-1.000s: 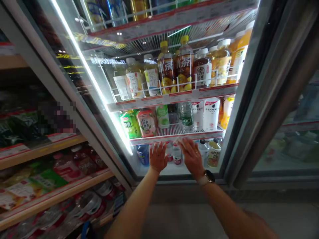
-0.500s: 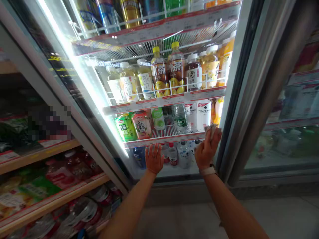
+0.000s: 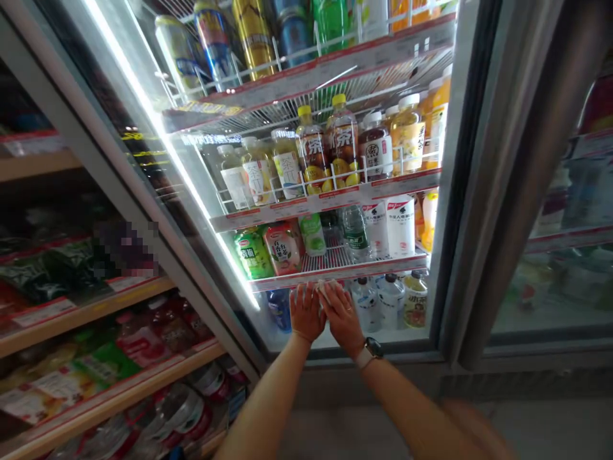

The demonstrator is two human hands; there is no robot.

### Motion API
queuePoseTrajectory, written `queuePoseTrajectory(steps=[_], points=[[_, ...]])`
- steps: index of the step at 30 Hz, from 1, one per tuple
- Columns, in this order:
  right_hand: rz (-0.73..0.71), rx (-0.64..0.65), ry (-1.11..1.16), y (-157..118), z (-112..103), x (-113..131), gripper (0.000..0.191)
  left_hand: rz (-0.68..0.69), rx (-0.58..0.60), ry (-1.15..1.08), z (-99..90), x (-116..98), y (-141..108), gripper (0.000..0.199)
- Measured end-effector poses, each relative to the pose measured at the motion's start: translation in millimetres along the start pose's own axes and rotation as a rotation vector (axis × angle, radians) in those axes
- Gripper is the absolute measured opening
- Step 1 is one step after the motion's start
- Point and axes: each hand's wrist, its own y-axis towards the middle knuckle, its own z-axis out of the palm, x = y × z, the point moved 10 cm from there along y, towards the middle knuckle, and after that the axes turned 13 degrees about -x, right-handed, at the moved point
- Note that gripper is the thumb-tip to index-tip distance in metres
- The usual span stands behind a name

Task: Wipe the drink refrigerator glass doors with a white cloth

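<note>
Noted: open store shelf [image 3: 86,313] at left, drinks cooler [image 3: 460,191] beside it at right. You have bottles [image 3: 342,150] standing on wire shelves [image 3: 335,255] inside, far of your left hand [image 3: 305,313] and right hand [image 3: 342,319].

two hands [image 3: 305,313] [image 3: 341,321], one white cloth [image 3: 326,289], one wristwatch [image 3: 372,349]
</note>
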Motion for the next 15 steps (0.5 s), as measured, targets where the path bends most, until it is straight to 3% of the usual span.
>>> queuePoseTrajectory(steps=[3, 5, 12, 15], points=[[-0.088, 0.096, 0.014, 7.6, -5.7, -9.3, 0.053, -0.004, 0.010, -0.002, 0.3, 1.2, -0.4, 0.067], [-0.087, 0.103, -0.011, 14.8, -19.7, -28.9, 0.056, -0.024, 0.027, -0.002, 1.7, 3.2, -1.5, 0.069], [0.091, -0.094, -0.209, 20.1, -103.4, -133.6, 0.069, -0.056, 0.022, -0.018, 4.2, 5.2, -2.9, 0.071], [0.171, -0.228, -0.279, 17.4, -134.3, -164.7, 0.066, -0.045, -0.007, -0.013, 2.4, 3.7, 0.2, 0.070]])
